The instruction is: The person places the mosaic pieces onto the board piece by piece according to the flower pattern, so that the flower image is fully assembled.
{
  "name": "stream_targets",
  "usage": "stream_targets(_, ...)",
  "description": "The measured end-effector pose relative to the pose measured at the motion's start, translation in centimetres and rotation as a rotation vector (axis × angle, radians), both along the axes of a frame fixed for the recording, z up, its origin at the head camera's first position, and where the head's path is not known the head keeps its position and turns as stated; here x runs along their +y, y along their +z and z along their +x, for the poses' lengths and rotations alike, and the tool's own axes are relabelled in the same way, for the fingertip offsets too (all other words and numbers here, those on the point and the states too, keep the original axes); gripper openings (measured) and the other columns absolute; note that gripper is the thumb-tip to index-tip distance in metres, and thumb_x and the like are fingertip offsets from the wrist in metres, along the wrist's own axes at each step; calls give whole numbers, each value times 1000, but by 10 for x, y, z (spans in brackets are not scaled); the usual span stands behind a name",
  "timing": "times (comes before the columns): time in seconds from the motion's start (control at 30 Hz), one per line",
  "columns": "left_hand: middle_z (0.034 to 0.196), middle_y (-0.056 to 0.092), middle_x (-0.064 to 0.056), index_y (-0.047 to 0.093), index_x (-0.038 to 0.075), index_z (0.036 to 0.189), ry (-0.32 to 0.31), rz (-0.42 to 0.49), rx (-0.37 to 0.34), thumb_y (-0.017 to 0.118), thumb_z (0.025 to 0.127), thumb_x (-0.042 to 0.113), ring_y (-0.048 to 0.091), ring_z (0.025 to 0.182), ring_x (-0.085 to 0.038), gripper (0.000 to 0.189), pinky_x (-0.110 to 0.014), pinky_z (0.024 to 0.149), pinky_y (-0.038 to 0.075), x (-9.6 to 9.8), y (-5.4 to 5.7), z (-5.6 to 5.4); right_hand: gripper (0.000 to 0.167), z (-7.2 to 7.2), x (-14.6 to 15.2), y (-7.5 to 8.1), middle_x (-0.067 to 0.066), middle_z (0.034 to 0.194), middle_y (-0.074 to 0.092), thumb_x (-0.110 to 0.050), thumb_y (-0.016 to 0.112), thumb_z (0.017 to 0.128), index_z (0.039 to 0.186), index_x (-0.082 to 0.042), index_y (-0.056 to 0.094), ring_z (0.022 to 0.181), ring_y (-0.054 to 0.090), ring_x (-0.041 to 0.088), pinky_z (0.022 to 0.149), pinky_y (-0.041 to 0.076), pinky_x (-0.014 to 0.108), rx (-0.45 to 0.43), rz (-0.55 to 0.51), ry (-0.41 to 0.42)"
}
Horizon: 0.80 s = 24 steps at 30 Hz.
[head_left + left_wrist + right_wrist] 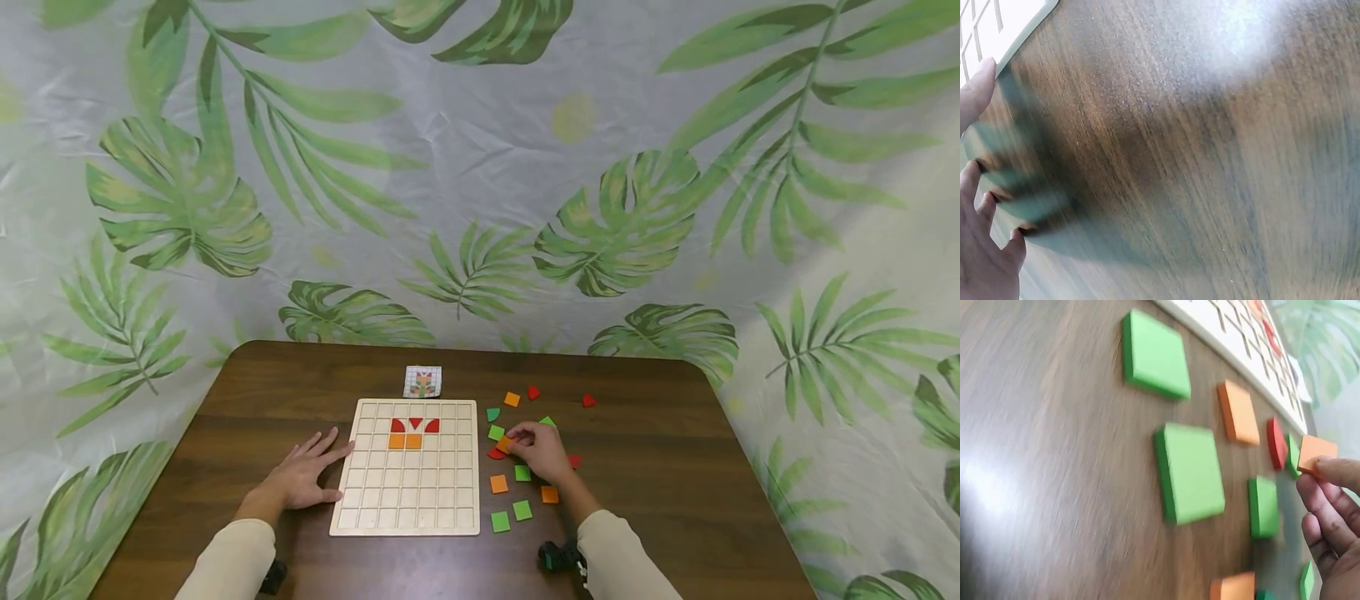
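Between thumb and fingers my right hand (542, 450) pinches an orange square tile (1316, 454), held over the loose tiles beside the board. The wooden grid board (408, 492) lies in the middle of the table. Two orange squares (405, 442) sit side by side in its upper cells, below a red triangle (416, 423) flanked by a red curved piece (397, 426) and another red curved piece (432, 426). With fingers spread, my left hand (303, 473) rests at the board's left edge, its thumb (982, 87) touching the rim.
Right of the board lie several green squares (500, 522), orange squares (498, 483) and red pieces (588, 401), plus a teal quarter piece (492, 414). A small printed pattern card (423, 382) lies behind the board. A leaf-print curtain (480, 183) hangs behind the brown table (660, 467).
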State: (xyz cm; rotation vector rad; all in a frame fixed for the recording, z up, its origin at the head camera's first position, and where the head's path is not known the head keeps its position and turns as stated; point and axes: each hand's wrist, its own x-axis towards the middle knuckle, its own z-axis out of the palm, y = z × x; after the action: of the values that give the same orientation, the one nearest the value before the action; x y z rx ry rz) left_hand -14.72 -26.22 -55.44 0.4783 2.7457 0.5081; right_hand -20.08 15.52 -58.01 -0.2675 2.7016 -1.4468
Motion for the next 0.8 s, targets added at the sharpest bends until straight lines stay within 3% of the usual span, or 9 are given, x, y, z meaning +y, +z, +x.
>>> stream_targets(0.5,152,29,-24,45,13,145,10,-34,27,74,79,43,25,137,-51,78,-68,106,21,3,1,2,7,-14,-52,4,6,86,69,-4,70,87,93,-1,72,74,61,13,64,52,21,1,-41,137)
stream_targets(0.8,151,31,-25,45,12,144,22,-40,31,74,80,37,27,136,-52,75,-67,104,24,6,1,2,4,-19,-78,5,1,83,67,-7,71,87,89,-5,72,70,57,9,64,50,22,10,39,209)
